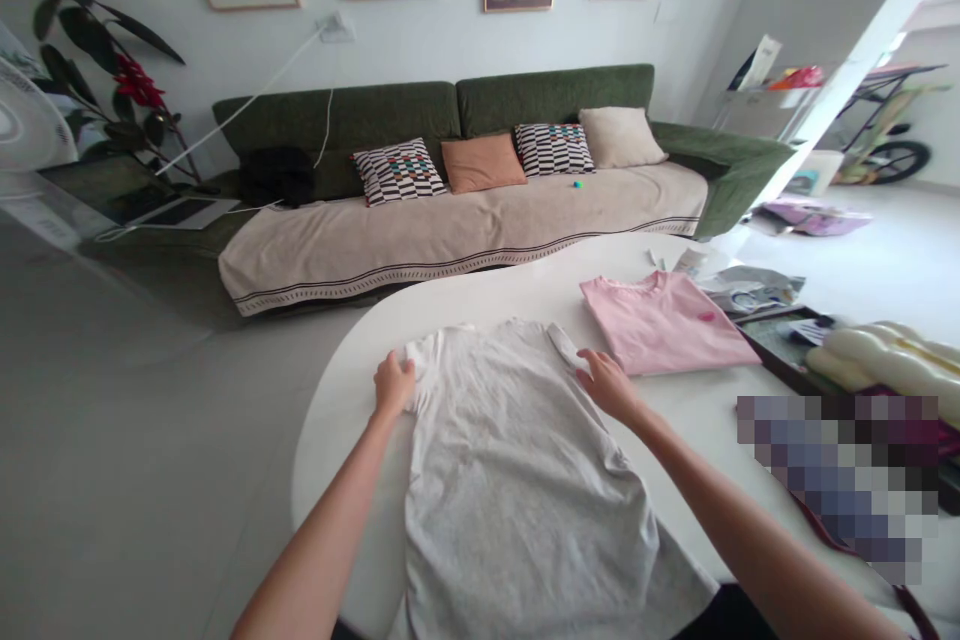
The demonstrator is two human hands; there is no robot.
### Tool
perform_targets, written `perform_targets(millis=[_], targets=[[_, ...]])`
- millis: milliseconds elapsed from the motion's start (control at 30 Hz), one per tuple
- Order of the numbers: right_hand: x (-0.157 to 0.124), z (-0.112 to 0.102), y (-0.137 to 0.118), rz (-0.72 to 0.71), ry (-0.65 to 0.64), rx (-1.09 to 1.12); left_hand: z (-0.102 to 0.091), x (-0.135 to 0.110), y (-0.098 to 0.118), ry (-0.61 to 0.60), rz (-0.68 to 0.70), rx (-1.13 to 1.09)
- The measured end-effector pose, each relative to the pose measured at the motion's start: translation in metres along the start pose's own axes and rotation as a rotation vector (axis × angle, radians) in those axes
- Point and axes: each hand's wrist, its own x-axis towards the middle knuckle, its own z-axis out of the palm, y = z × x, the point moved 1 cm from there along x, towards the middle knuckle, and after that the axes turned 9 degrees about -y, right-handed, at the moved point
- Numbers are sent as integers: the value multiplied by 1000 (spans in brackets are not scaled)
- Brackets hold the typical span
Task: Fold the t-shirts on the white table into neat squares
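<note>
Here, a grey T-shirt (517, 480) lies flat on a white round desk (337, 420), its neck end away from the person and its hem hanging over the near edge. The left hand (393, 384) is closed on the shirt's far left corner, at the sleeve, fingers curled into the cloth. The right hand (609, 384) rests at the far right corner, fingers loosely spread and touching the fabric beside the white sleeve end; whether it pinches the cloth cannot be told.

Just right of the grey shirt, and apart from it, a folded pink T-shirt (664, 322) lies on the desk. Beyond the pink shirt, at the desk's far right edge, are crumpled papers and plastic wrapping (739, 286). Further right of the shirt sit a dark tray (780, 345) and a pale, puffy cushion-like thing (877, 360). Nothing lies between the hands and the shirt.

Behind the desk, across a pale tiled floor (150, 440), stands a green sofa (525, 100) with a beige throw (465, 220) over its seat, two checked cushions, an orange one (482, 162) and a cream one (619, 137). Four framed pictures hang on the white wall above the sofa. Left of the sofa are a leafy plant with red blooms (112, 70), a fan (26, 125) and an open laptop (157, 200).
</note>
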Motion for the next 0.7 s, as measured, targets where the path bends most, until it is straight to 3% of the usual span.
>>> perform_targets(millis=[100, 233, 367, 500, 567, 700], targets=[[35, 9, -6, 124, 13, 8, -4, 27, -9, -69, -114, -78], [53, 21, -3, 233, 2, 10, 7, 36, -13, -267, -153, -225], [62, 21, 2, 238, -2, -14, 7, 36, -5, -427, -143, -377], [70, 8, 8, 221, 50, -40, -8, 38, -2, -495, -104, -547], [71, 0, 11, 193, 76, -50, -17, 41, -6, -437, -114, -498], [66, -10, 12, 144, 111, -86, -35, 48, -19, -133, -146, -231]])
